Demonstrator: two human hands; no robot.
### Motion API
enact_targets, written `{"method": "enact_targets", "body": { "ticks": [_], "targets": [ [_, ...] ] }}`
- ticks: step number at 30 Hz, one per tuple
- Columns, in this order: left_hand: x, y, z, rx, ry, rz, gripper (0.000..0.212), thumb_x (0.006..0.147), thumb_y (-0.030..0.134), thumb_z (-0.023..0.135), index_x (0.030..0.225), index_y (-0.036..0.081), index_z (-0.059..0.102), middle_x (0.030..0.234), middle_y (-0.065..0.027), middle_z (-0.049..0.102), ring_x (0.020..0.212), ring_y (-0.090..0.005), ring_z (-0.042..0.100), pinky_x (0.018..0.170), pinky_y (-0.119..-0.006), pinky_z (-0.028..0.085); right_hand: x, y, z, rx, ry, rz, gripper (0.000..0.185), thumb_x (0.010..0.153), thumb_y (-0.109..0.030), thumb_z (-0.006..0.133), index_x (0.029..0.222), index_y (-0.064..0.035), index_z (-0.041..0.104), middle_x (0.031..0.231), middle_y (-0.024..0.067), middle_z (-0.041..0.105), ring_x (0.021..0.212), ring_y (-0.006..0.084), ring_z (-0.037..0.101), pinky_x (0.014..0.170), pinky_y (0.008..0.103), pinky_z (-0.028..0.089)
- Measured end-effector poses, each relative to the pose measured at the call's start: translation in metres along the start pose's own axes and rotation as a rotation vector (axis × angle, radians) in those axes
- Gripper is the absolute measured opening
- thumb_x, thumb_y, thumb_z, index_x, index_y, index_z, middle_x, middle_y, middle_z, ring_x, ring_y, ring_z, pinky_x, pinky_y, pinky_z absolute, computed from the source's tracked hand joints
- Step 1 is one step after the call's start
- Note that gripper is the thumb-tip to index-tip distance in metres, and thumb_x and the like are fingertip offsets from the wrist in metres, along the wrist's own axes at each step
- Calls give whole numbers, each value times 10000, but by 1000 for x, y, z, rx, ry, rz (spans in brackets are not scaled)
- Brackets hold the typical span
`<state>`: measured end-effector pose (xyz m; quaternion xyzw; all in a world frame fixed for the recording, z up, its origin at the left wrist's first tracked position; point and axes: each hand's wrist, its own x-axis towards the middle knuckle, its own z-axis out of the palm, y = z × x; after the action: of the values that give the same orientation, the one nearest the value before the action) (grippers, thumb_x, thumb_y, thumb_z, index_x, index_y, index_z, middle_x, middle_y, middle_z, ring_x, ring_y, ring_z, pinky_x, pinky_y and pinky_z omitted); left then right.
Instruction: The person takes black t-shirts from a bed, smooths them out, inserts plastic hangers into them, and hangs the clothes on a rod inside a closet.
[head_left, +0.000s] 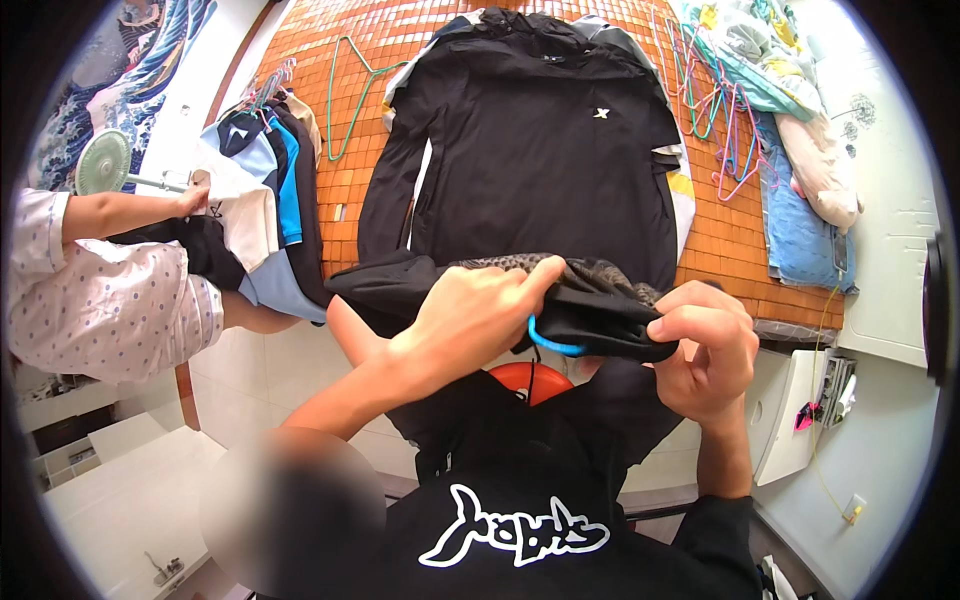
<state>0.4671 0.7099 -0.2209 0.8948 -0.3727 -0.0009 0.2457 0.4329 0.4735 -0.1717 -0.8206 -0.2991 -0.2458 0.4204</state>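
A bunched black garment (600, 322) with a grey scale-like pattern is stretched between my hands, above my lap. My left hand (472, 322) lies over its middle, fingers curled onto the cloth. A bright blue curved piece, probably of a clothes hanger (556, 346), shows just below that hand; the rest of it is hidden by cloth and fingers. At the garment's right end, my right hand (705, 341) pinches the edge between thumb and fingers. Beyond my hands, a black long-sleeved top (525, 157) with a small white chest logo lies spread over other clothes on the bed.
An orange-brown tile mat (735, 247) covers the bed. A green hanger (352, 97) lies left, a hanger tangle (720, 127) right. Several hung clothes (289, 172) rest at the left edge, where another person's hand (193, 201) touches a white shirt (240, 214). Bedding (806, 202) is piled right.
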Motion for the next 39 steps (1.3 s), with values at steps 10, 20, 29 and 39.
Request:
{"method": "enact_targets", "body": {
  "ticks": [10,20,29,39],
  "targets": [
    [-14,-7,-65,-390,423,-109,83,944,9,576,1006,7,631,586,-57,580,449,-131,582,445,-264,434,2,7,-5,-124,13,65,271,605,31,681,838,-105,702,760,47,624,702,210,605,572,294,488],
    [-22,5,-81,-450,490,11,143,883,-46,534,930,-21,667,784,-92,702,545,-99,590,514,-214,426,-11,4,-2,52,17,388,389,637,89,678,986,-78,635,1010,58,718,805,148,686,694,259,524],
    [-27,3,-96,-438,428,-136,127,904,-53,545,943,-1,654,626,-28,597,463,-59,521,458,-216,367,-31,9,-16,-109,-86,609,400,675,34,738,1056,-79,689,933,50,725,854,206,693,695,285,524],
    [-28,7,-85,-453,381,-137,170,958,6,480,942,-3,649,712,-40,630,502,-29,456,476,-199,315,-22,10,-16,-192,-166,268,260,639,39,748,887,-38,727,868,48,714,827,205,683,614,272,510]
  ]
}}
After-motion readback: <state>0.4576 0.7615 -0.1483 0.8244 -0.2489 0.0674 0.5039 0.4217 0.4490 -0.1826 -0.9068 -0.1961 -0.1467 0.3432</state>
